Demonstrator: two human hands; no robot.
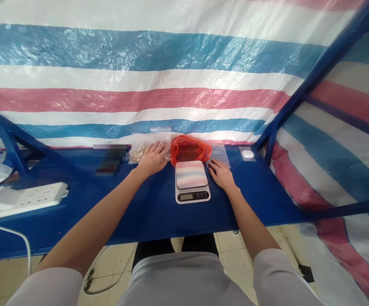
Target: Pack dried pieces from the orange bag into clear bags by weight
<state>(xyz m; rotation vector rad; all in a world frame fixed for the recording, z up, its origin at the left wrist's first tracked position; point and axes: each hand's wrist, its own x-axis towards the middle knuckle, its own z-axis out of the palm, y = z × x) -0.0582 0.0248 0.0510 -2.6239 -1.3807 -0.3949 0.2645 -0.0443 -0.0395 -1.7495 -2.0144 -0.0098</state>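
My left hand (154, 158) lies with fingers spread over clear zip bags, one of them a bag of pale pieces (136, 154). Right of it stands an open red plastic bag (191, 148) with something brownish inside. In front of that bag sits a white digital kitchen scale (192, 182), its plate bare and its display blank. My right hand (221, 173) rests flat just right of the scale, fingers outstretched, over the edge of a flat clear zip bag (222, 155). What lies under the palms is hidden.
A small clear bag with a white round item (247, 154) lies at the back right of the blue table (152, 216). At the left are a white power strip (28, 199) and a blurred dark object (112, 159). Blue frame bars and striped sheeting (171, 80) close off the back and right.
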